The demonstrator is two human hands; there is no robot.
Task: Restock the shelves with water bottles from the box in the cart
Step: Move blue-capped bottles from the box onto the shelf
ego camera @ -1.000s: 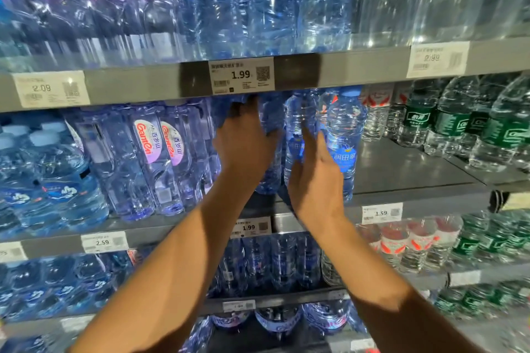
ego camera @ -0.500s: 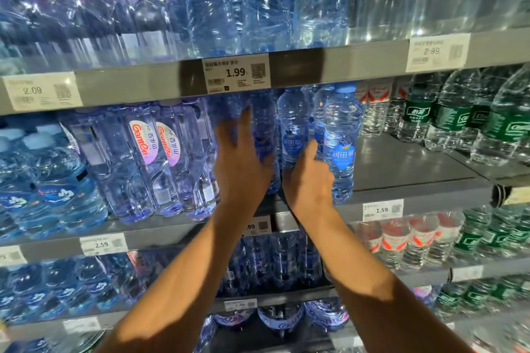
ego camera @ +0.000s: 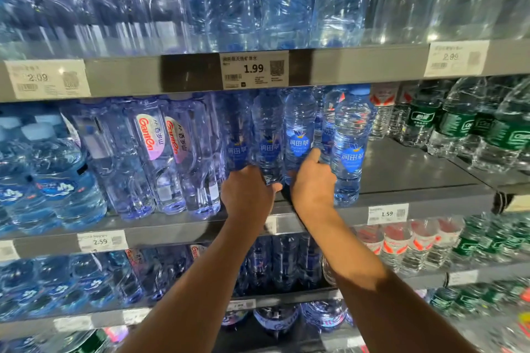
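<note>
Left hand: the left hand (ego camera: 248, 190) is at centre frame, arm reaching up from the lower edge, back of the hand toward the camera. Its fingers curl round the base of a bottle (ego camera: 268, 135), thumb pointing right.
Right hand: the right hand (ego camera: 312, 182) is just right of the left one, forearm rising from the lower right. Its fingers wrap the base of a second bottle (ego camera: 298, 129), with one finger pointing up along it.
Bottles: both stand upright at the front edge of the middle shelf (ego camera: 401, 172), side by side, blue labels facing out. A third bottle (ego camera: 351, 140) stands just right of the right hand.
Shelf: bare grey board shows at centre right.
Price tag: the tag (ego camera: 253, 69) at upper centre reads 1.99.
Other stock: green-label bottles (ego camera: 459, 123) sit at right, Ganten bottles (ego camera: 160, 152) at left.
</note>
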